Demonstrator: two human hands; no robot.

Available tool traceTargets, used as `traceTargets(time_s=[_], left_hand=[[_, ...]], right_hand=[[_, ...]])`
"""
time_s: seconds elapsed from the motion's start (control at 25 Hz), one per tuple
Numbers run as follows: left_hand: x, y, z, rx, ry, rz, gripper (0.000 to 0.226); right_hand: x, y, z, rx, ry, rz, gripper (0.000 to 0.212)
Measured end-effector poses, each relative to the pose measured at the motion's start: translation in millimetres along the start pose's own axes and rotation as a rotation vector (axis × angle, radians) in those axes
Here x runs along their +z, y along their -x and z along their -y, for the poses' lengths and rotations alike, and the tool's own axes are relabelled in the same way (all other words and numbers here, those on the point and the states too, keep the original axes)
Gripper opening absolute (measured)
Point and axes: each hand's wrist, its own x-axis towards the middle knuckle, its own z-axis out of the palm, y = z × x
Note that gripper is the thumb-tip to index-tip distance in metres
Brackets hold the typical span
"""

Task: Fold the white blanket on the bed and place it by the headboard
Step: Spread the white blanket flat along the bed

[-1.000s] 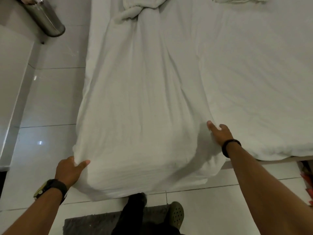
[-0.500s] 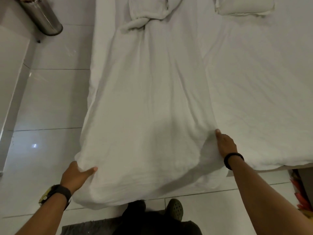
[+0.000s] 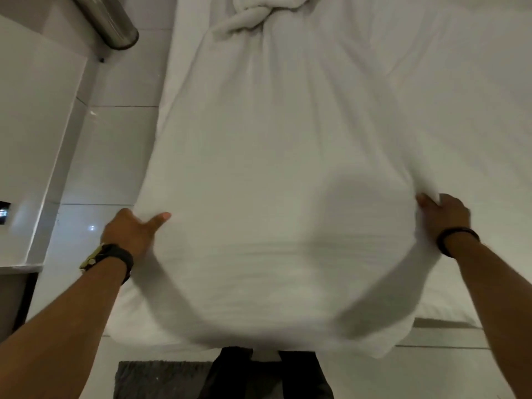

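Note:
The white blanket (image 3: 273,168) lies as a long strip down the left side of the bed (image 3: 460,96), bunched at its far end. Its near end is lifted and hangs blurred in front of my legs. My left hand (image 3: 129,231) grips the blanket's left edge, thumb on top, fingers hidden underneath. On the opposite edge my right hand (image 3: 443,214) pinches a fold of cloth. The headboard is out of view.
A shiny metal bin (image 3: 109,24) stands on the tiled floor (image 3: 115,156) at the top left, beside a white wall or cabinet (image 3: 31,125). A dark mat (image 3: 161,378) lies by my feet. The bed's foot edge (image 3: 449,323) runs along the lower right.
Both hands have lifted the blanket's near end and pulled it up and toward me. The right hand went from resting flat to pinching the edge. The view has moved closer.

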Motion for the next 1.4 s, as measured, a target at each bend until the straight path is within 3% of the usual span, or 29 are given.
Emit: traceTargets(time_s=[0.08,0.24,0.4,0.52,0.6,0.64,0.72,0.76,0.8,0.88,0.96,1.0,1.08,1.2,1.32,1.4], left_hand=[[16.1,8.6,-5.1,0.004,-0.041,0.006,0.088],[35.9,19.5,-8.7,-0.025,-0.003,-0.032,0.081],[21.0,15.6,0.1,0.019,-0.098,-0.104,0.074],[24.0,25.6,-4.2,0.05,-0.204,-0.264,0.084],[42.4,50.9,-22.1,0.226,-0.213,-0.289,0.092],[56.1,68.7,-34.6,0.421,-0.208,-0.244,0.096],[90.2,105.7,-47.0,0.875,-0.348,-0.102,0.093],[99.6,110.6,-39.1,0.997,-0.465,-0.025,0.092],[96.5,103.3,-20.2,1.01,-0.567,0.062,0.094],[74.5,66.9,36.1,0.894,-0.635,0.112,0.101],[50.2,39.8,79.3,0.835,-0.679,0.122,0.105],[45.3,34.3,87.6,0.819,-0.713,0.156,0.106],[52.7,40.5,83.0,0.754,-0.717,0.188,0.11],[62.6,58.1,71.1,0.774,-0.605,0.14,0.109],[75.8,85.6,75.1,1.056,-0.552,0.168,0.095],[91.0,104.3,76.6,1.138,-0.583,0.213,0.096]], right_hand=[[-11.3,-12.2,-15.1,0.038,0.154,0.0,0.052],[36.4,3.0,-3.5,0.025,0.102,-0.014,0.047],[21.7,11.2,-27.3,-0.021,0.165,-0.089,0.046],[13.1,17.1,-8.6,-0.07,0.185,-0.234,0.039],[40.1,60.0,29.5,-0.289,0.152,-0.363,0.045],[64.8,93.3,50.3,-0.458,0.09,-0.341,0.047],[121.9,166.2,69.8,-0.82,0.149,-0.17,0.049],[138.5,188.3,61.4,-0.9,0.236,-0.05,0.051],[142.4,193.2,40.8,-0.901,0.318,0.05,0.055],[113.5,166.3,-32.9,-0.681,0.501,0.082,0.071],[71.8,137.7,-101.7,-0.182,0.606,0.103,0.088],[56.1,131.6,-120.6,0.072,0.54,0.124,0.101],[51.5,140.0,-124.7,0.313,0.21,0.134,0.116],[64.6,182.7,-90.4,0.296,-0.109,0.029,0.088],[77.6,217.5,-76.7,0.293,-0.148,-0.011,0.083],[80.1,226.7,-89.4,0.245,-0.102,0.016,0.075]])
